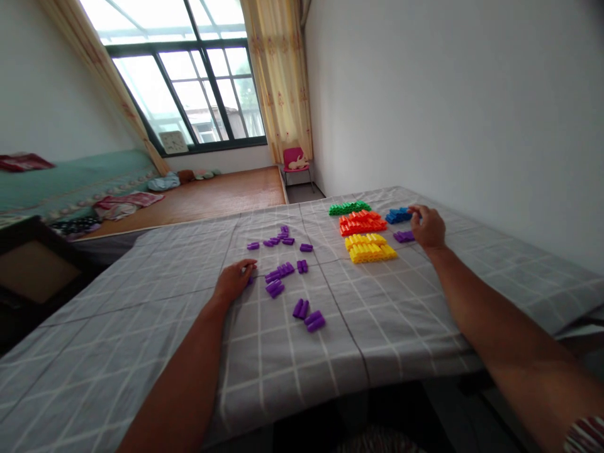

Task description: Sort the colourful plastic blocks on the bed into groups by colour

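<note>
Purple tubes (285, 270) lie scattered in small groups on the grey checked cloth (189, 277). My left hand (236, 278) rests at their left side, fingers curled, with a bit of purple showing beneath it. My right hand (427, 225) is at the right, its fingers bent at the edge of the blue pile (397, 215); whether it grips a piece is too small to tell. Just below that hand lies a short purple row (404, 236). Stacked piles of green (350, 208), orange-red (362, 223) and yellow (370, 248) tubes stand left of the blue one.
Beyond the cloth-covered table is a low brown platform (226, 192) with folded cloths (164, 182). A pink chair (295, 157) stands by the curtain. A dark cabinet (33, 277) is at the left; a white wall runs along the right.
</note>
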Action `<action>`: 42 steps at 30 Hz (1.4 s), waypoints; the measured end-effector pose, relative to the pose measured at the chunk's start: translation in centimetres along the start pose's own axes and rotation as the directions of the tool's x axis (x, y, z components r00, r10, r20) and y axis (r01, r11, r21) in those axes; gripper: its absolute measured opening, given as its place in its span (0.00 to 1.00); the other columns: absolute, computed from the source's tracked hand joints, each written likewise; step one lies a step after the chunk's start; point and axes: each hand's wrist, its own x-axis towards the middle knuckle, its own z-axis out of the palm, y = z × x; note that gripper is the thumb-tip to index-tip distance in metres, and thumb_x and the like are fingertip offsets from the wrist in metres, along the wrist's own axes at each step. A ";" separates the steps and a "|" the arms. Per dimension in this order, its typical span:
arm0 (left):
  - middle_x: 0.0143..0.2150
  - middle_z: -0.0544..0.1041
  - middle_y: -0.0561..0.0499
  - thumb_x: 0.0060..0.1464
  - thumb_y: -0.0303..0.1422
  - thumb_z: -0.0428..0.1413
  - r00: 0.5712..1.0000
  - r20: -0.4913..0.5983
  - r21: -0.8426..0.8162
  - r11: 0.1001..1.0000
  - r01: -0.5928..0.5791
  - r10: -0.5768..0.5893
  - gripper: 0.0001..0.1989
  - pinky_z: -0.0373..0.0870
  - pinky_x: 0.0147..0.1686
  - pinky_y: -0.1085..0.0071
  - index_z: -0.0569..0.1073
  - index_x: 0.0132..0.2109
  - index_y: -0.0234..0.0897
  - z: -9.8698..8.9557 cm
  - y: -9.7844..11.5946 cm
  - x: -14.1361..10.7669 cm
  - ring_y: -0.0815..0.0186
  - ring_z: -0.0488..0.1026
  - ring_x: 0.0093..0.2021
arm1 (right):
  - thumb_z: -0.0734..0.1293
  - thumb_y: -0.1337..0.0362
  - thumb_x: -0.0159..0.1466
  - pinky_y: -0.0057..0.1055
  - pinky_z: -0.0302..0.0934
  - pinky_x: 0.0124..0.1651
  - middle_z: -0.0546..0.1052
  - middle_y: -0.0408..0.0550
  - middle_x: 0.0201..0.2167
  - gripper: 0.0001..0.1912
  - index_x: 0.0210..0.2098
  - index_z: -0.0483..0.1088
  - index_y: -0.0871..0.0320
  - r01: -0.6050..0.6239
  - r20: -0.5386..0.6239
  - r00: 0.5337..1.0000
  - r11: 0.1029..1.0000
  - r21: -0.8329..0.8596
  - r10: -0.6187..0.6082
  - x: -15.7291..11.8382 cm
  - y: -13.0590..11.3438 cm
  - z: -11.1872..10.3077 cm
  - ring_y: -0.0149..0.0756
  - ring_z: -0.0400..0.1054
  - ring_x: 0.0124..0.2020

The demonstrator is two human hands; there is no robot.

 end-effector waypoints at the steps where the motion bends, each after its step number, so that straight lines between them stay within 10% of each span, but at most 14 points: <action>1: 0.45 0.81 0.51 0.60 0.38 0.46 1.000 -0.001 -0.007 1.000 -0.010 0.010 0.18 0.69 0.48 0.69 0.75 0.51 0.42 0.1 0.2 -0.1 0.62 0.76 0.46 | 0.55 0.67 0.64 0.42 0.61 0.51 0.78 0.54 0.44 0.19 0.50 0.69 0.60 0.037 -0.011 0.999 0.999 0.022 -0.037 0.0 -1.3 -0.1 0.46 0.68 0.45; 5: 0.45 0.81 0.50 0.60 0.38 0.47 0.999 -0.002 -0.019 0.999 -0.046 0.046 0.17 0.69 0.47 0.69 0.76 0.50 0.41 0.2 0.9 -0.4 0.62 0.76 0.45 | 0.56 0.66 0.65 0.41 0.60 0.53 0.77 0.53 0.44 0.16 0.47 0.71 0.58 0.281 0.093 0.947 0.934 0.219 -0.306 -1.2 -9.0 0.2 0.43 0.68 0.47; 12: 0.46 0.80 0.50 0.60 0.36 0.48 0.995 -0.015 -0.029 0.995 -0.097 0.096 0.16 0.69 0.49 0.69 0.77 0.49 0.40 0.5 0.9 -0.4 0.62 0.75 0.47 | 0.61 0.66 0.64 0.42 0.62 0.53 0.76 0.52 0.47 0.15 0.49 0.71 0.56 0.442 0.387 0.559 0.659 0.609 -0.733 -5.8 -22.9 2.6 0.43 0.67 0.50; 21: 0.45 0.81 0.49 0.61 0.35 0.47 0.994 -0.022 -0.019 0.994 -0.111 0.111 0.17 0.69 0.47 0.69 0.76 0.50 0.40 0.7 0.6 -0.4 0.62 0.76 0.45 | 0.66 0.64 0.62 0.41 0.58 0.55 0.74 0.55 0.52 0.22 0.55 0.68 0.60 0.420 0.480 0.386 0.613 0.669 -0.788 -7.0 -29.0 6.8 0.44 0.67 0.52; 27: 0.46 0.80 0.49 0.61 0.36 0.47 0.995 -0.009 -0.015 0.995 -0.100 0.100 0.17 0.69 0.47 0.69 0.77 0.50 0.40 0.4 0.9 -0.5 0.62 0.76 0.45 | 0.71 0.59 0.58 0.37 0.61 0.49 0.78 0.51 0.42 0.20 0.49 0.73 0.59 0.382 0.457 0.486 0.652 0.656 -0.745 -6.3 -27.5 5.6 0.43 0.68 0.46; 32: 0.44 0.80 0.49 0.60 0.37 0.47 0.996 0.003 -0.013 0.996 -0.091 0.091 0.17 0.68 0.46 0.70 0.76 0.49 0.41 0.1 0.9 -0.5 0.63 0.76 0.43 | 0.69 0.56 0.60 0.36 0.64 0.45 0.78 0.50 0.41 0.20 0.49 0.73 0.56 0.250 0.443 0.669 0.742 0.622 -0.596 -3.9 -23.5 3.0 0.38 0.70 0.39; 38: 0.43 0.81 0.51 0.59 0.39 0.46 0.996 0.022 -0.019 0.996 -0.083 0.083 0.18 0.69 0.47 0.68 0.75 0.50 0.42 0.0 0.5 -0.1 0.62 0.76 0.44 | 0.66 0.60 0.60 0.37 0.65 0.47 0.77 0.50 0.47 0.21 0.52 0.70 0.56 0.094 0.361 0.894 0.901 0.424 -0.264 0.9 -11.8 0.3 0.40 0.71 0.42; 42: 0.44 0.81 0.52 0.59 0.40 0.45 0.998 0.024 0.000 0.998 -0.063 0.063 0.19 0.69 0.46 0.68 0.75 0.50 0.43 0.0 0.3 0.0 0.61 0.76 0.44 | 0.64 0.65 0.57 0.42 0.62 0.52 0.77 0.53 0.46 0.21 0.50 0.71 0.59 -0.015 0.314 0.949 0.995 0.102 -0.018 1.6 -1.7 -0.8 0.43 0.71 0.44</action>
